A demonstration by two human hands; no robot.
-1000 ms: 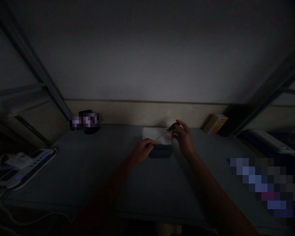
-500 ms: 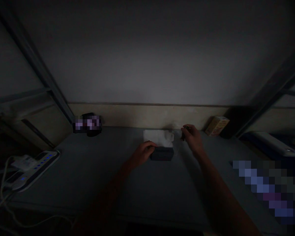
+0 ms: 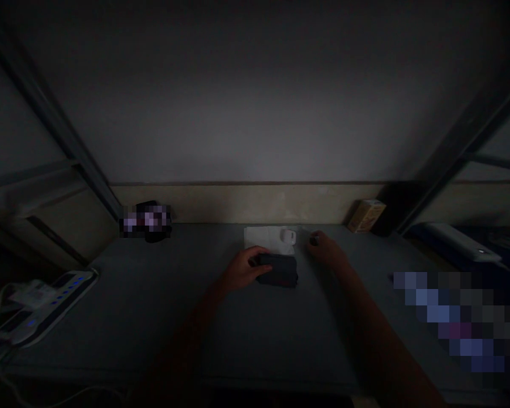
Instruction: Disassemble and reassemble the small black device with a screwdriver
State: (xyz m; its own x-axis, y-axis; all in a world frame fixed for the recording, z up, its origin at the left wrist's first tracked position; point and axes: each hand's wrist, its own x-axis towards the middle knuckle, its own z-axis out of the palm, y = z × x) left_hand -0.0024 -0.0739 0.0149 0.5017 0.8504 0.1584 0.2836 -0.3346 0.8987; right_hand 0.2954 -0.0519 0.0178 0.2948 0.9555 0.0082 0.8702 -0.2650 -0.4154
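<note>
1. On the dim grey counter (image 3: pixel 174 317), near its middle, a dark box (image 3: pixel 283 272) is just on the near side of white paper (image 3: pixel 261 239) bearing a small white object (image 3: pixel 287 236).
2. The left hand (image 3: pixel 243 269) is closed around the box's left end; the right hand (image 3: pixel 326 249), apart to the right, has curled fingers, but I cannot tell whether they hold anything.
3. The step appears to be steadying the box; handling it further would call for a firm left grip.
4. Print on a carton (image 3: pixel 366 216), back right, is unreadable.
</note>
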